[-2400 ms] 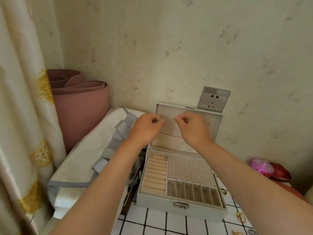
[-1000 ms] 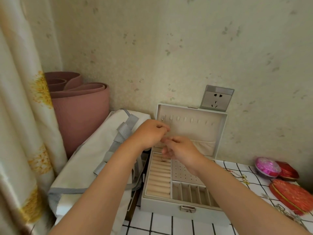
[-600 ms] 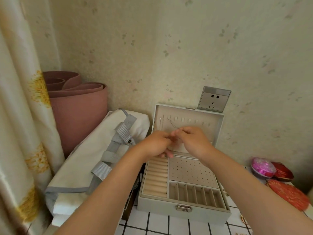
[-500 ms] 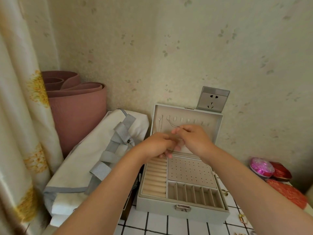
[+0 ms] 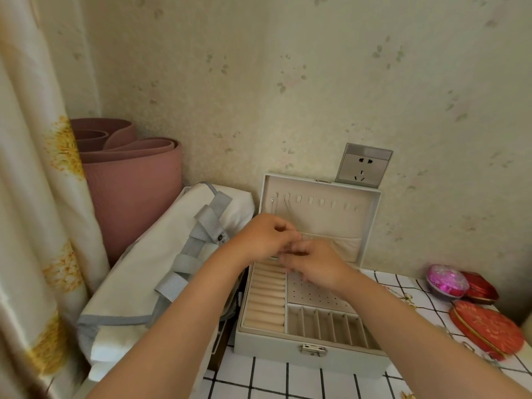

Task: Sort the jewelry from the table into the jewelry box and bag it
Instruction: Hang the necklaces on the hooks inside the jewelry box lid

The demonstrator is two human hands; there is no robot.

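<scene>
An open jewelry box (image 5: 288,351) is seen at lower centre on a grid-tiled worktop (image 5: 259,378), its lid upright against the wall. Above its rear edge the left hand (image 5: 263,236) and right hand (image 5: 315,264) are held together, fingers curled. A tiny shiny piece (image 5: 289,249) is pinched between them, too small to be identified. A white bag (image 5: 149,263) lies just left of the box. Loose jewelry (image 5: 407,298) and red pouches (image 5: 486,326) are seen at right.
</scene>
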